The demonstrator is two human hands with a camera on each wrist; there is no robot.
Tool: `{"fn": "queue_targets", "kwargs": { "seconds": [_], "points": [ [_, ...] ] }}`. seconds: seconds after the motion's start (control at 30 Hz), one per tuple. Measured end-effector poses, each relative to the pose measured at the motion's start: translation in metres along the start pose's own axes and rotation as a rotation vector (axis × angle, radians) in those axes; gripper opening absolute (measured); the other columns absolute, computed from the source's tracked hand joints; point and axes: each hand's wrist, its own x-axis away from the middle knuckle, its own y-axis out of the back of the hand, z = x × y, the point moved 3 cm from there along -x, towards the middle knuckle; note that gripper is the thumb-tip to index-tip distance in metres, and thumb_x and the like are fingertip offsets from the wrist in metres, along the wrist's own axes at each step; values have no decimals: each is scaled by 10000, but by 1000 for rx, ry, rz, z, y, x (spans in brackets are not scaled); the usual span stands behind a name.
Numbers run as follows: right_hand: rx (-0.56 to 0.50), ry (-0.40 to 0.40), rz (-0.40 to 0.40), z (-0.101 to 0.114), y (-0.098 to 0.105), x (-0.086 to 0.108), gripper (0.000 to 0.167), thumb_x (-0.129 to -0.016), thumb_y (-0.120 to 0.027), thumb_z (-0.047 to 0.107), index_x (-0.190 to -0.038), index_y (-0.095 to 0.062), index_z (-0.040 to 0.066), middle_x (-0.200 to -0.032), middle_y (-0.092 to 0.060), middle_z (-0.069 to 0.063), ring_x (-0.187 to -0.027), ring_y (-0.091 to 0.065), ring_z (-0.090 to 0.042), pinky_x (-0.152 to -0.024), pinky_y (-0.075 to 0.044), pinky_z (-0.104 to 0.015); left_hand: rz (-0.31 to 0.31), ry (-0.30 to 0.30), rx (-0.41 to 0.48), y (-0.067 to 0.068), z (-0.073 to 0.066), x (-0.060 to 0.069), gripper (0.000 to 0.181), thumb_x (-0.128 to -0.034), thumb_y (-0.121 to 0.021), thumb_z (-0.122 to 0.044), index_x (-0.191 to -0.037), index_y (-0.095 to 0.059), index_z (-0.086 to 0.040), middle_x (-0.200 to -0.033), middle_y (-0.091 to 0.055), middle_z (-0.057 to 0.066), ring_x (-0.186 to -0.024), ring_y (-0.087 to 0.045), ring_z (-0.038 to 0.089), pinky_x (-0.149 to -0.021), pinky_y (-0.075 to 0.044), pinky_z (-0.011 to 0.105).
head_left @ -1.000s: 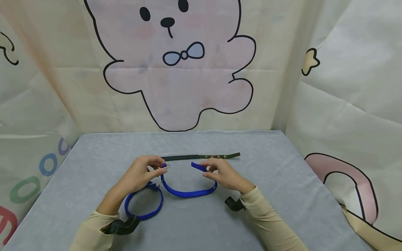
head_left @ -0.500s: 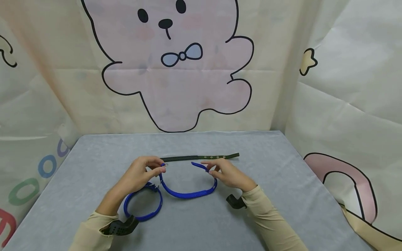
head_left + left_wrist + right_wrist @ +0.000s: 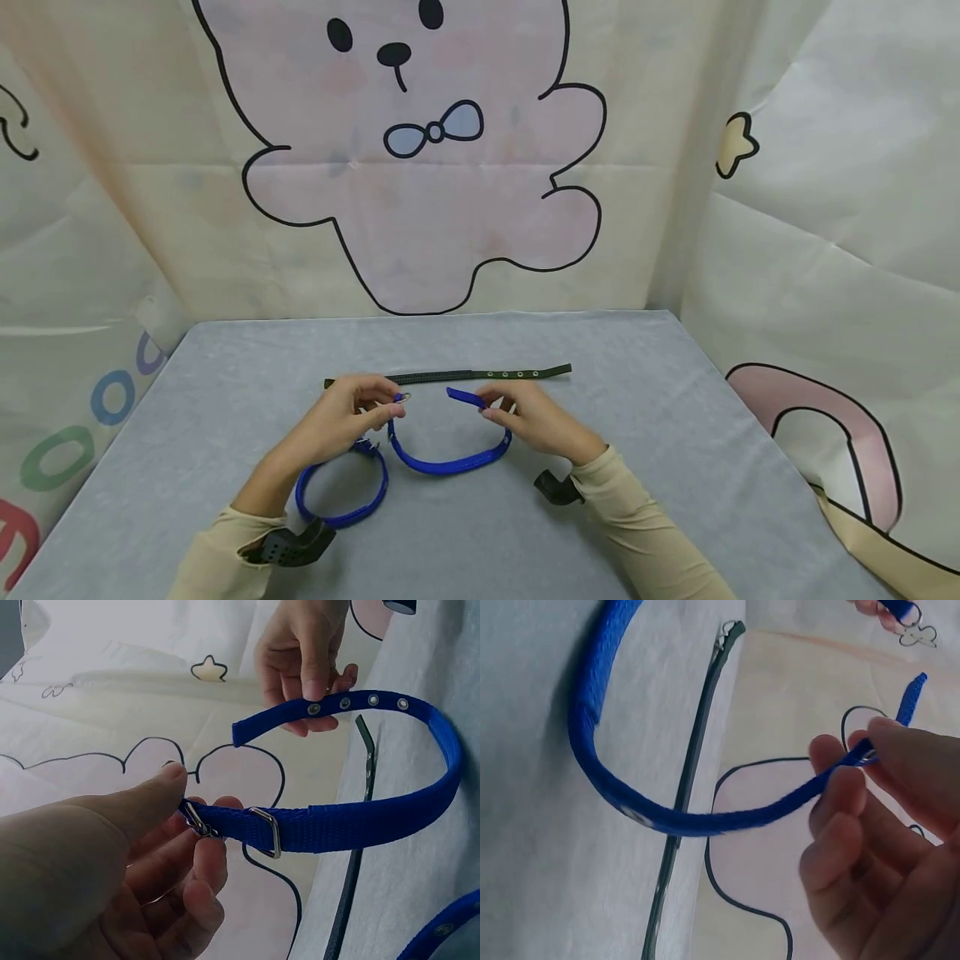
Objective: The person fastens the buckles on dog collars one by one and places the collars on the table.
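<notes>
A blue collar (image 3: 450, 467) with metal eyelets hangs in an upward-facing curve between both hands. My left hand (image 3: 348, 417) pinches its buckle end between thumb and fingers; the metal buckle (image 3: 196, 819) and a rectangular metal loop (image 3: 266, 832) show in the left wrist view. With thumb and fingertips, my right hand (image 3: 528, 417) pinches the strap near its eyeleted end, and the free tip (image 3: 465, 397) points left toward the buckle. The two ends are apart. A second blue collar (image 3: 343, 521), closed into a ring, lies on the table below my left hand.
Behind the hands a dark green collar (image 3: 450, 377) with eyelets lies stretched across the grey-covered table (image 3: 615, 350); my left hand covers part of it. A printed cloth backdrop (image 3: 420, 208) rises at the table's far edge.
The right hand first shifted slightly right along the strap, then came back left, bringing the strap tip nearer the buckle. The left hand moved slightly right. Both kept their pinch.
</notes>
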Motion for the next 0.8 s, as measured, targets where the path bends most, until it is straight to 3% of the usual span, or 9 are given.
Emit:
{"fn": "queue_targets", "kwargs": {
  "seconds": [0.23, 0.53, 0.8],
  "points": [
    [-99, 23, -41, 11, -7, -2, 264, -995, -647, 141, -1244, -676, 58, -1086, -731, -71, -846, -630, -77, -682, -528, -232, 28, -1, 41, -10, 0, -3, 200, -984, -668, -157, -1152, -672, -48, -981, -765, 107, -640, -599, 100, -559, -524, 306],
    [-174, 38, -51, 21, -10, -1, 236, -994, -646, 132, -1213, -677, 48, -1079, -715, -102, -779, -612, -59, -627, -536, -241, -23, -23, 66, -17, -4, -5, 169, -974, -678, -144, -1119, -671, -57, -935, -754, 110, -594, -578, 99, -526, -498, 275],
    [-186, 41, -11, 26, -15, -1, 246, -1003, -636, 146, -1229, -679, 57, -1090, -722, -110, -756, -648, -198, -636, -533, -247, -60, -50, 77, -23, -9, -5, 201, -976, -676, -187, -1145, -691, -80, -934, -737, 141, -621, -587, 150, -546, -515, 297]
  ]
}}
